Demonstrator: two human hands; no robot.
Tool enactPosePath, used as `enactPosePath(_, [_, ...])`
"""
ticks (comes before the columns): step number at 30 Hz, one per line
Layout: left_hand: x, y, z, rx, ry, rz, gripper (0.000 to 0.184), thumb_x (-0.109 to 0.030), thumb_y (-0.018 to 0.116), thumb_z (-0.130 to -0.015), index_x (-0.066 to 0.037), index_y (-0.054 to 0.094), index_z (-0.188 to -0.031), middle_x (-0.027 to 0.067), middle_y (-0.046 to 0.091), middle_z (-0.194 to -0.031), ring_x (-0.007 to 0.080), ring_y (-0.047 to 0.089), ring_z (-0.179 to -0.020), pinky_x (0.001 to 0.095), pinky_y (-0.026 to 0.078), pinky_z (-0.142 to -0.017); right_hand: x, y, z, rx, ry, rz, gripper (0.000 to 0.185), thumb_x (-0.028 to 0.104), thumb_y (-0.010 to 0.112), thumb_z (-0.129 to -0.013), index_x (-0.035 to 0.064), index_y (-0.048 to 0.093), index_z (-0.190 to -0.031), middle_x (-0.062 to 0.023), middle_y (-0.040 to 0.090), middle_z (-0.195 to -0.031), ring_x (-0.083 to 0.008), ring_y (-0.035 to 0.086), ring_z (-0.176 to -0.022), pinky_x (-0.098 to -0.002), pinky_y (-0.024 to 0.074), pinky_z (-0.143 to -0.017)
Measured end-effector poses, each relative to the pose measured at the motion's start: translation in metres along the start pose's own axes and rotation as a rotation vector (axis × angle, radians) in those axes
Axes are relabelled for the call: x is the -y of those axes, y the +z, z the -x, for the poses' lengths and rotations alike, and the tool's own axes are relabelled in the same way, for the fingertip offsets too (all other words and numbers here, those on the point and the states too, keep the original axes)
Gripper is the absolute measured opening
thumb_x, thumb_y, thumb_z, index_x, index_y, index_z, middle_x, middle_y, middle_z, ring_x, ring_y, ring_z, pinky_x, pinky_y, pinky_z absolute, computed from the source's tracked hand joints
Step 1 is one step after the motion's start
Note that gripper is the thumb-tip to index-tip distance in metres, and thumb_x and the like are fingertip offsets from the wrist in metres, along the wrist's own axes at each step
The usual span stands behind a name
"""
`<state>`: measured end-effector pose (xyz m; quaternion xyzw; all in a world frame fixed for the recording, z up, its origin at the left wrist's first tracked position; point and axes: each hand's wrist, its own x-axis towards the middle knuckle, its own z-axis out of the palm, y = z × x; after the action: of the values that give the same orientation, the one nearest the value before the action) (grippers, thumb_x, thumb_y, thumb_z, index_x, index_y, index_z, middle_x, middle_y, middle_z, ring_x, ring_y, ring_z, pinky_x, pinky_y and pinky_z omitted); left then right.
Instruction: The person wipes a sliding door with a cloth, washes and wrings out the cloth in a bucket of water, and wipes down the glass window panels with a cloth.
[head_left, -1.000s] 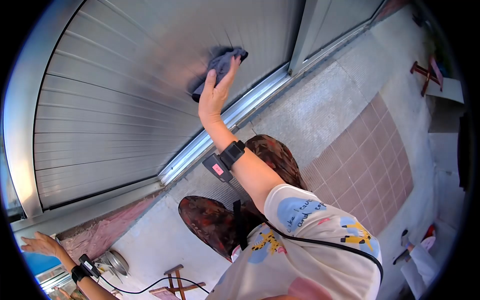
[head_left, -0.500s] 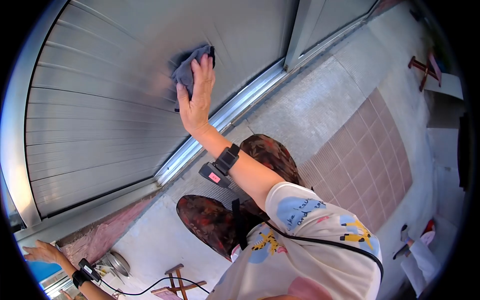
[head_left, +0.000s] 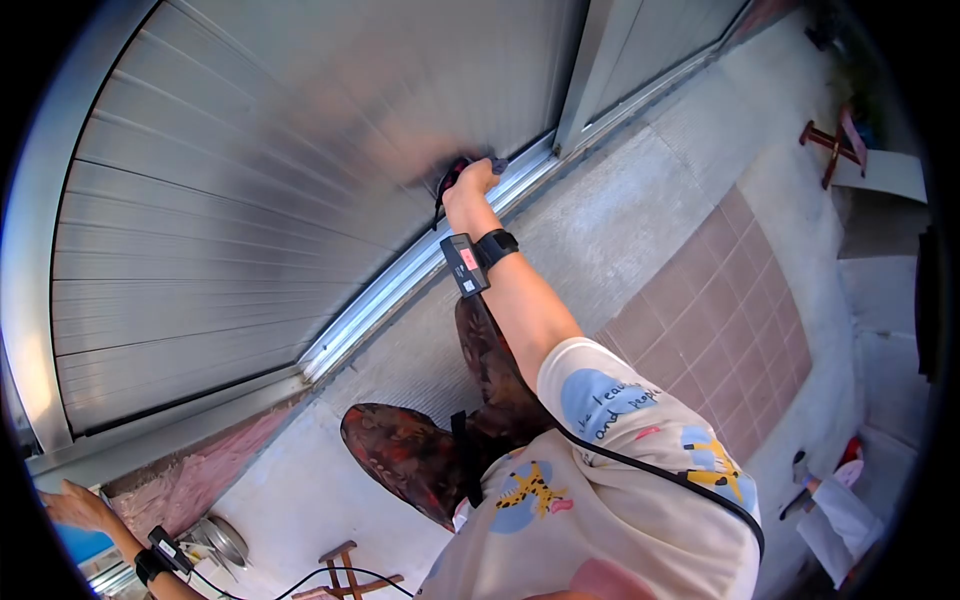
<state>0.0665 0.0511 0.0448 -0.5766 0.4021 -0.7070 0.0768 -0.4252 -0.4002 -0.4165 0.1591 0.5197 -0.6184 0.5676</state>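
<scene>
My right hand (head_left: 473,181) is closed on a dark grey cloth (head_left: 453,178), pressed low against the grey ribbed metal door panel (head_left: 190,230), just above the silver bottom rail (head_left: 400,278). Most of the cloth is hidden behind the hand and its reflection. At the lower left, my left hand (head_left: 80,506) is stretched out with its fingers apart, near the corner of the door frame (head_left: 45,410). It holds nothing that I can see, and I cannot tell whether it touches the frame. Each wrist wears a black strap with a small box.
Below the left side lie metal pans (head_left: 226,540) and a small folding wooden stool (head_left: 345,575). Another stool (head_left: 835,148) stands far right. Brown tiles (head_left: 715,300) cover part of the concrete floor. Another person's legs (head_left: 835,520) show at the lower right. A cable runs from the left wrist.
My right hand has moved the cloth down and to the right across the panel, from its middle to near the bottom rail. My left hand has hardly moved.
</scene>
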Motion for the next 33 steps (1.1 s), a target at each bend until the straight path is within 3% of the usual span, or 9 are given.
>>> enactPosePath(5, [-0.013, -0.003, -0.004, -0.111, 0.014, 0.084, 0.070, -0.053, 0.031, -0.100, 0.004, 0.041, -0.139, 0.0242, 0.044, -0.141, 0.0415, 0.044, -0.123, 0.0477, 0.029, -0.108, 0.037, 0.003, -0.049, 0.069, -0.240, 0.150, 0.052, 0.023, 0.044, -0.097, 0.0006, 0.030, -0.142, -0.0178, 0.039, -0.145, -0.0294, 0.043, -0.130, -0.0380, 0.0362, -0.105])
enactPosePath(9, [0.010, 0.013, 0.008, -0.055, 0.015, 0.067, 0.066, -0.046, 0.040, -0.099, 0.007, 0.041, -0.138, 0.0270, 0.046, -0.139, 0.0417, 0.044, -0.124, 0.0481, 0.029, -0.108, 0.073, 0.008, -0.150, 0.050, -0.322, 0.166, 0.040, 0.026, 0.049, -0.094, 0.0017, 0.050, -0.125, -0.0140, 0.058, -0.116, -0.0269, 0.060, -0.100, -0.0390, 0.0489, -0.087])
enactPosePath(11, [0.029, 0.029, 0.018, -0.070, 0.036, 0.045, 0.063, -0.042, 0.044, -0.098, 0.007, 0.042, -0.137, 0.0282, 0.048, -0.137, 0.0418, 0.045, -0.124, 0.0473, 0.031, -0.107, 0.078, 0.000, -0.174, 0.234, -0.250, 0.205, 0.060, 0.024, 0.049, -0.091, -0.0043, 0.033, -0.142, -0.0224, 0.038, -0.148, -0.0346, 0.042, -0.132, -0.0392, 0.0355, -0.107])
enactPosePath(12, [0.041, 0.038, 0.026, -0.068, 0.046, 0.036, 0.063, -0.041, 0.045, -0.097, 0.008, 0.043, -0.137, 0.0286, 0.048, -0.136, 0.0418, 0.046, -0.124, 0.0470, 0.032, -0.106, 0.075, -0.001, -0.169, 0.203, -0.258, 0.175, 0.057, 0.024, 0.051, -0.093, -0.0024, 0.035, -0.141, -0.0207, 0.040, -0.146, -0.0338, 0.043, -0.131, -0.0398, 0.0369, -0.106])
enactPosePath(17, [0.028, 0.030, 0.033, -0.038, 0.039, -0.042, 0.069, -0.046, 0.037, -0.098, 0.007, 0.030, -0.141, 0.0315, 0.031, -0.141, 0.0446, 0.031, -0.129, 0.0509, 0.024, -0.109, 0.041, -0.010, -0.136, 0.251, -0.052, 0.131, 0.055, 0.028, 0.049, -0.097, -0.0006, 0.033, -0.140, -0.0175, 0.040, -0.146, -0.0317, 0.045, -0.129, -0.0395, 0.0345, -0.108])
enactPosePath(19, [0.021, 0.025, 0.032, 0.007, 0.019, -0.080, 0.072, -0.049, 0.034, -0.098, 0.007, 0.026, -0.143, 0.0326, 0.025, -0.142, 0.0457, 0.025, -0.132, 0.0525, 0.021, -0.110, -0.001, -0.014, -0.090, 0.130, -0.207, 0.201, 0.032, 0.027, 0.043, -0.100, 0.0062, 0.050, -0.122, -0.0085, 0.058, -0.120, -0.0239, 0.060, -0.102, -0.0381, 0.0494, -0.091])
enactPosePath(26, [-0.038, -0.011, 0.016, 0.412, -0.121, -0.592, 0.082, -0.056, 0.023, -0.098, 0.006, 0.009, -0.148, 0.0366, 0.001, -0.149, 0.0496, 0.004, -0.140, 0.0580, 0.009, -0.113, -0.108, -0.051, 0.077, 0.075, 0.114, 0.386, 0.054, 0.035, 0.039, -0.101, 0.0050, 0.024, -0.144, -0.0135, 0.031, -0.152, -0.0286, 0.035, -0.137, -0.0385, 0.0320, -0.110])
enactPosePath(30, [-0.074, -0.034, -0.018, 0.625, -0.056, -1.378, 0.086, -0.061, 0.017, -0.098, 0.006, 0.001, -0.151, 0.0384, -0.009, -0.152, 0.0512, -0.005, -0.143, 0.0593, 0.005, -0.115, -0.171, -0.072, 0.130, 0.126, 0.091, 0.419, 0.056, 0.035, 0.038, -0.102, 0.0040, 0.021, -0.145, -0.0168, 0.028, -0.152, -0.0291, 0.034, -0.138, -0.0381, 0.0279, -0.113])
enactPosePath(33, [-0.030, 0.017, 0.005, 0.702, -0.023, -1.423, 0.085, -0.060, 0.017, -0.098, 0.005, 0.005, -0.151, 0.0392, -0.007, -0.152, 0.0514, -0.002, -0.143, 0.0594, 0.006, -0.114, -0.204, -0.084, 0.166, 0.166, 0.128, 0.465, 0.055, 0.035, 0.037, -0.102, 0.0035, 0.020, -0.145, -0.0180, 0.029, -0.151, -0.0291, 0.035, -0.137, -0.0380, 0.0283, -0.113])
